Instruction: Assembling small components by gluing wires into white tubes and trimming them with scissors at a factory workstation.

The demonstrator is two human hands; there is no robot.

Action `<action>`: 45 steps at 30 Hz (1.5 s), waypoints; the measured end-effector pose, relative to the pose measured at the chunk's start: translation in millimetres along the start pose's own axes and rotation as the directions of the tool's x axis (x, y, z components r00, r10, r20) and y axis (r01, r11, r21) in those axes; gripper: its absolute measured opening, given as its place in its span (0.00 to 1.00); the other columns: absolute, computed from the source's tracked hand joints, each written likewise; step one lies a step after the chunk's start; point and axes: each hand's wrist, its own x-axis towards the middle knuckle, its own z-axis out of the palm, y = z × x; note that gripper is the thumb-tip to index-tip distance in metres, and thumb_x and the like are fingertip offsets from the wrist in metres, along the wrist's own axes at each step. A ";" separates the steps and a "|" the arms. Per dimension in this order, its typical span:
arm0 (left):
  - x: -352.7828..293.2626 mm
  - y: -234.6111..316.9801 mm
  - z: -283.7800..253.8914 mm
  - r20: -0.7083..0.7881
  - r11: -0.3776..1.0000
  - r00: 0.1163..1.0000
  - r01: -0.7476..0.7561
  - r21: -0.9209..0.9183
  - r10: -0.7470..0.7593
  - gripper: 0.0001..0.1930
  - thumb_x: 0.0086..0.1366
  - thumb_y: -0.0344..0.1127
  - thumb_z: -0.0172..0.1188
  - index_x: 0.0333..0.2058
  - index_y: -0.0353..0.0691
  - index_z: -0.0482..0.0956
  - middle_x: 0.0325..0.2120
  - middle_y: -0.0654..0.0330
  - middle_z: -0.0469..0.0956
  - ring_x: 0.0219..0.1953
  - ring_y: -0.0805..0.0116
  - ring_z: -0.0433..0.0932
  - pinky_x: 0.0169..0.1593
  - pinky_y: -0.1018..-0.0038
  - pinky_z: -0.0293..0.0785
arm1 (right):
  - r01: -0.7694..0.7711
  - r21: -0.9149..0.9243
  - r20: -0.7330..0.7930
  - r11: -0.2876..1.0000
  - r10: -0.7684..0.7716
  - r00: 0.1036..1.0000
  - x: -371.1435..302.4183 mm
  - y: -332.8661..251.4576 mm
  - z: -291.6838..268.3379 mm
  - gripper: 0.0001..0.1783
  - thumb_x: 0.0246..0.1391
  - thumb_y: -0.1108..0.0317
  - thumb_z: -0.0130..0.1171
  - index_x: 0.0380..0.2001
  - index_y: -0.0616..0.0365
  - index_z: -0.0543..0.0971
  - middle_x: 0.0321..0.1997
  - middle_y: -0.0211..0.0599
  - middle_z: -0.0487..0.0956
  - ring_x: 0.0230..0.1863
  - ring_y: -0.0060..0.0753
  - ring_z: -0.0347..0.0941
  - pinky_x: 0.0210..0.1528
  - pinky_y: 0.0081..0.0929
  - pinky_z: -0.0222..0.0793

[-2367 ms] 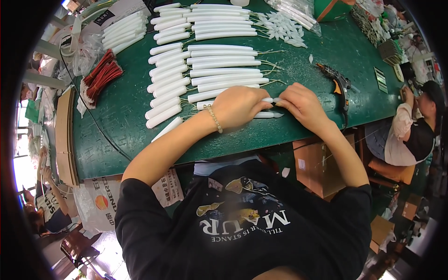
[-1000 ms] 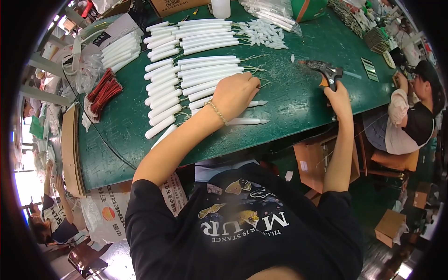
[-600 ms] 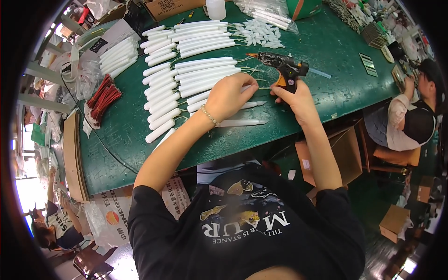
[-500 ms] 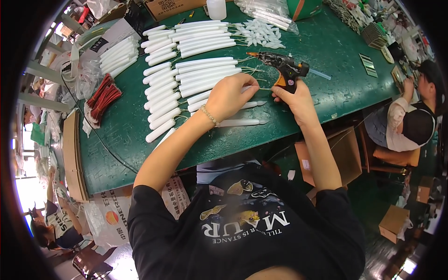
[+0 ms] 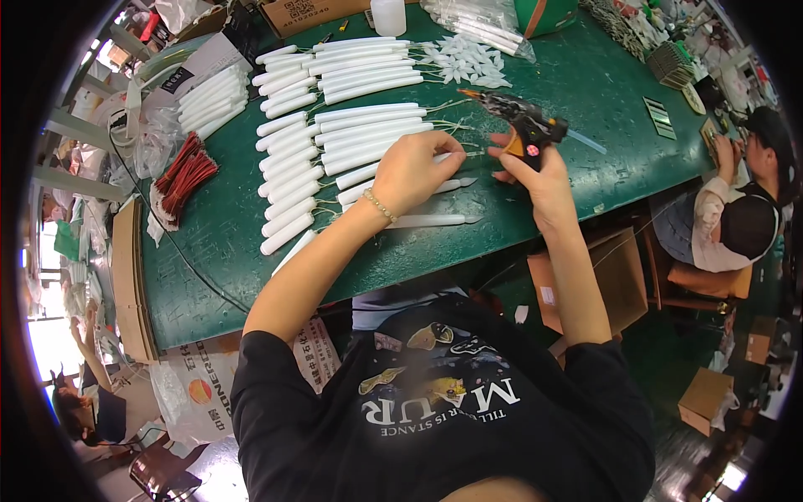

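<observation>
Over the green tabletop (image 5: 452, 243), the right hand (image 5: 545, 177) grips a black-and-orange glue gun (image 5: 517, 115) while the left hand (image 5: 416, 167) pinches a thin wire (image 5: 477, 154) beside white sticks (image 5: 368, 134).

A bright white window (image 5: 48, 322) glares at the left edge; a dark brown chair (image 5: 164, 468) stands lower left, a dark-green floor (image 5: 648, 368) spreads lower right.

On the table (image 5: 652, 159), the left column of candles (image 5: 283, 122) adjoins the right column of candles (image 5: 368, 111); the wire bundle (image 5: 184, 180) lies left of both; the pile of tips (image 5: 468, 60) lies right of the right column's far end; the bottle (image 5: 388, 17) stands behind; the glue gun (image 5: 519, 117) is in the right hand (image 5: 542, 182).
</observation>
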 end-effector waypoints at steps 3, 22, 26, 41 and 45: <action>2.1 0.4 -3.0 -0.029 0.999 0.999 0.032 0.022 -0.032 0.11 0.54 0.38 0.57 0.30 0.34 0.79 0.24 0.57 0.79 0.27 0.70 0.75 0.34 0.77 0.71 | -0.036 -0.081 0.044 0.996 0.039 0.998 -8.2 -1.5 -19.7 0.16 0.50 0.69 0.57 0.42 0.63 0.70 0.36 0.37 0.77 0.33 0.23 0.72 0.31 0.19 0.69; 3.6 -3.6 -2.4 -0.054 0.998 0.997 0.059 0.022 -0.057 0.12 0.53 0.38 0.57 0.28 0.33 0.79 0.20 0.60 0.77 0.23 0.74 0.73 0.29 0.78 0.69 | -0.019 -0.368 -0.021 0.930 0.012 1.000 -30.0 8.2 -21.8 0.12 0.50 0.61 0.60 0.30 0.59 0.76 0.19 0.25 0.73 0.23 0.15 0.66 0.28 0.16 0.59; 3.7 -1.9 -3.2 -0.045 0.997 0.996 0.080 -0.002 -0.080 0.12 0.54 0.38 0.57 0.28 0.33 0.79 0.20 0.60 0.77 0.21 0.75 0.72 0.27 0.79 0.69 | -0.006 -0.335 -0.027 0.942 -0.003 1.000 -29.8 9.3 -20.9 0.12 0.50 0.61 0.60 0.31 0.59 0.76 0.18 0.24 0.71 0.23 0.15 0.65 0.28 0.16 0.58; 3.7 -1.9 -4.3 -0.043 0.996 0.995 0.085 -0.015 -0.085 0.12 0.53 0.38 0.58 0.28 0.32 0.79 0.19 0.61 0.77 0.19 0.76 0.73 0.26 0.80 0.69 | -0.005 -0.347 -0.044 0.938 -0.011 0.999 -30.8 5.4 -18.4 0.13 0.49 0.60 0.61 0.29 0.59 0.76 0.18 0.22 0.70 0.20 0.14 0.64 0.24 0.15 0.57; 3.9 -1.3 -4.8 -0.047 0.997 0.996 0.079 -0.014 -0.079 0.12 0.53 0.37 0.58 0.28 0.32 0.79 0.19 0.61 0.77 0.19 0.76 0.72 0.26 0.80 0.69 | -0.008 -0.347 -0.035 0.938 -0.005 0.999 -30.8 5.3 -20.0 0.13 0.49 0.59 0.61 0.29 0.59 0.76 0.18 0.22 0.70 0.20 0.14 0.64 0.24 0.15 0.57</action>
